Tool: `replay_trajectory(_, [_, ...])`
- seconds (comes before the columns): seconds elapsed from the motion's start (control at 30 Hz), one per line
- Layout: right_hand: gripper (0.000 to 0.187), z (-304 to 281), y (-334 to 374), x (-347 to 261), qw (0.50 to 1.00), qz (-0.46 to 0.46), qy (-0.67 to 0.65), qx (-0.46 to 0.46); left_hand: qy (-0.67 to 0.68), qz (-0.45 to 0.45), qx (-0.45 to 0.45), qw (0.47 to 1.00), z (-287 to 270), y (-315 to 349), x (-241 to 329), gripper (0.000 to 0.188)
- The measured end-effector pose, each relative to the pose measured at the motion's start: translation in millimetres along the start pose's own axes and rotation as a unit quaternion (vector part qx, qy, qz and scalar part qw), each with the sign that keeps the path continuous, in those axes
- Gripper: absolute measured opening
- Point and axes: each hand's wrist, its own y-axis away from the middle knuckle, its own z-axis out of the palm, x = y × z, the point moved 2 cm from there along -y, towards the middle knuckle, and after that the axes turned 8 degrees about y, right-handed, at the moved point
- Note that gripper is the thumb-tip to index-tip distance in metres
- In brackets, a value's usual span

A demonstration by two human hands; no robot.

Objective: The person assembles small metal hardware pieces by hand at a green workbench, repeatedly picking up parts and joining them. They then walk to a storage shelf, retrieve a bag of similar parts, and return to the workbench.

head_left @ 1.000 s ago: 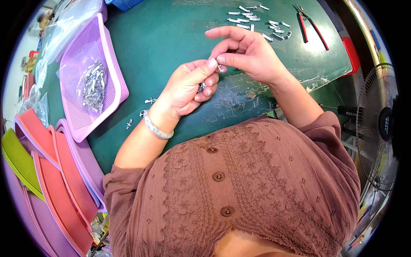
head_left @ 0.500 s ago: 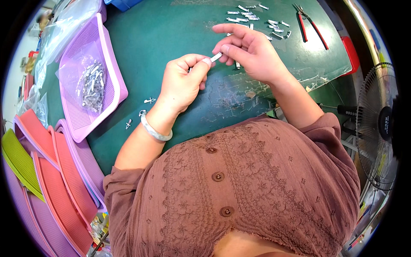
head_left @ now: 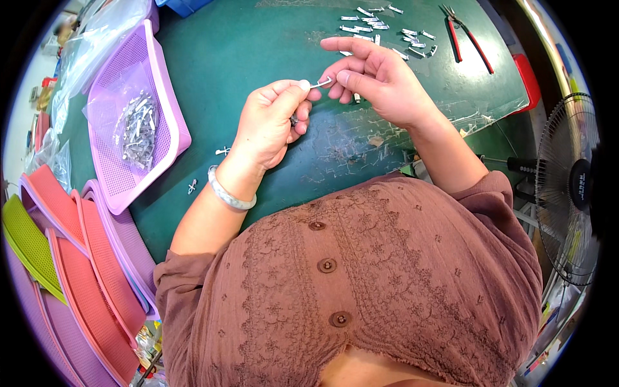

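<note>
Left hand (head_left: 265, 122) pinches metal piece (head_left: 320, 84); bare tabletop (head_left: 251, 48) beyond, basket rim (head_left: 174, 119) leftward.

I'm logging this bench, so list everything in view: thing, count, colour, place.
Held metal piece: 1, silver, in left hand
Loose metal pieces: about two dozen, silver, upper right
Small looped pieces: 2 visible, silver, beside left forearm
Pliers: 1, red-handled, upper right
Mesh basket: 1, purple, table's left
Parts bag: 1, clear, inside mesh basket
Other baskets: several, purple, coral, green, lower left
Plastic sheeting: uncounted, clear, upper left
Container: 1, blue, top left
Unclear object: 1, red, table's right edge
Fan: 1, black, right
Table: 1, green, beneath
Background clutter: uncounted, mixed, left
Bangle: 1, pale, left wrist
Shirt: 1, brown, lower centre
Left hand: 1, bare, centre
Right hand: 1, bare, right of centre
</note>
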Motion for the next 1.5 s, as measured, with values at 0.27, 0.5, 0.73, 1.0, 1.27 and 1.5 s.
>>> replay_trajectory(0.27, [0.042, 0.7, 0.1, 4.3, 1.0, 0.002, -0.019, 0.011, -0.015, 0.019, -0.006, 1.0, -0.4, 0.0, -0.1, 0.019])
replay_trajectory(0.5, [0.042, 0.4, 0.1, 5.5, 0.999, -0.006, -0.015, 0.027, 0.014, 0.027, -0.019, 0.999, 0.0, 0.5, -0.4, 0.024])
replay_trajectory(0.73, [0.041, 1.0, 0.6, 5.2, 0.999, -0.022, 0.0, 0.033, 0.036, 0.018, -0.029, 0.999, 0.1, 0.6, 1.4, 0.026])
replay_trajectory(1.0, [0.046, 2.1, 3.6, 2.8, 0.998, -0.052, 0.032, 0.014, 0.037, 0.003, -0.024, 0.999, -1.0, -0.3, -1.0, 0.02])
replay_trajectory(1.27, [0.052, 6.0, 6.0, 1.7, 0.995, -0.101, 0.002, 0.016, 0.017, 0.016, -0.017, 1.0, -1.9, -2.7, -2.5, 0.014])
replay_trajectory(1.5, [0.053, 7.6, 6.6, 0.9, 0.992, -0.12, 0.022, 0.011, 0.019, 0.014, -0.014, 1.0, -1.0, -2.1, -2.0, 0.013])
